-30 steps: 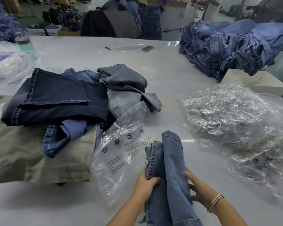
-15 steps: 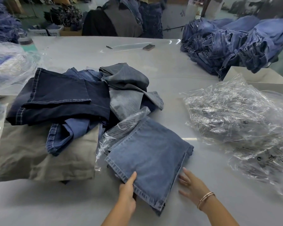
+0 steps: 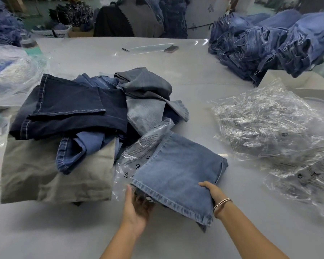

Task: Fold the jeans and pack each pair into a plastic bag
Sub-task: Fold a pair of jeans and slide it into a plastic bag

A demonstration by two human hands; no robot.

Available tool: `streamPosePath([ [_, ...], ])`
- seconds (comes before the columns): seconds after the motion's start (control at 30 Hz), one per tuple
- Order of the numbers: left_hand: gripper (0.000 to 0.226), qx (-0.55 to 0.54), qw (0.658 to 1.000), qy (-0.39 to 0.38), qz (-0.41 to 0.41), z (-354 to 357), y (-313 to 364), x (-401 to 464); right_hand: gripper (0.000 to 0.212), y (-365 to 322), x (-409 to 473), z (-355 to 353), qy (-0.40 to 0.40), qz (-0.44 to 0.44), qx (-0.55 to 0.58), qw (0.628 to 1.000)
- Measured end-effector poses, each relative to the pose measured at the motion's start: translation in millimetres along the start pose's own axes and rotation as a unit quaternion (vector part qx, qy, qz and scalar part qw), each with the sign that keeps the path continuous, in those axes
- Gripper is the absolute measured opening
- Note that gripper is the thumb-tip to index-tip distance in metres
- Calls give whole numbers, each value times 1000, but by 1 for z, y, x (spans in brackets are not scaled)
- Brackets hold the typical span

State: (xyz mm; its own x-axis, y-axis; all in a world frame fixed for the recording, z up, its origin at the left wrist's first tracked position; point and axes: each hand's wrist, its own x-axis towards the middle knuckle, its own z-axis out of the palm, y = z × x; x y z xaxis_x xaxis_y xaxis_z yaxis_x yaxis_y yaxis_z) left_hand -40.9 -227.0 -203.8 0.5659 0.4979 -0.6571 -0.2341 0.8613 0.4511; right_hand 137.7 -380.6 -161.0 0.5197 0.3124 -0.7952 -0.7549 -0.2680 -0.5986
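Folded jeans point(image 3: 178, 171) lie atop plastic bag point(image 3: 144, 146), not inside; left hand point(image 3: 137, 208) spread beneath, right hand point(image 3: 210, 191) gripping them.

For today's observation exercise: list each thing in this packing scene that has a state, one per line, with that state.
Light blue jeans: folded, lying on the bag, not inside.
Plastic bag: crumpled, partly under the jeans.
Left hand: fingers tucked under the jeans' near edge.
Right hand: gripping the jeans' right edge.
Jeans pile: unfolded, heaped.

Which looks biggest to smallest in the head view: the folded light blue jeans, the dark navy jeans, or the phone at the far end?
1. Dark navy jeans
2. Folded light blue jeans, nearer, so unsure
3. Phone, smallest
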Motion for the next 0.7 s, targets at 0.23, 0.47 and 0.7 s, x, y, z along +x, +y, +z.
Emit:
streamPosePath([
  [0.23,91,198,970,-58,-132,11,23,7,12,-35,2,-33,18,-6,-213,977],
  [0.47,27,411,899,-128,-78,75,7,-16,43,-51,11,-19,66,-128,-534,833],
  [0.7,46,744,570,-263,230,97,-53,-34,74,-30,-8,9,-69,-162,-275,945],
])
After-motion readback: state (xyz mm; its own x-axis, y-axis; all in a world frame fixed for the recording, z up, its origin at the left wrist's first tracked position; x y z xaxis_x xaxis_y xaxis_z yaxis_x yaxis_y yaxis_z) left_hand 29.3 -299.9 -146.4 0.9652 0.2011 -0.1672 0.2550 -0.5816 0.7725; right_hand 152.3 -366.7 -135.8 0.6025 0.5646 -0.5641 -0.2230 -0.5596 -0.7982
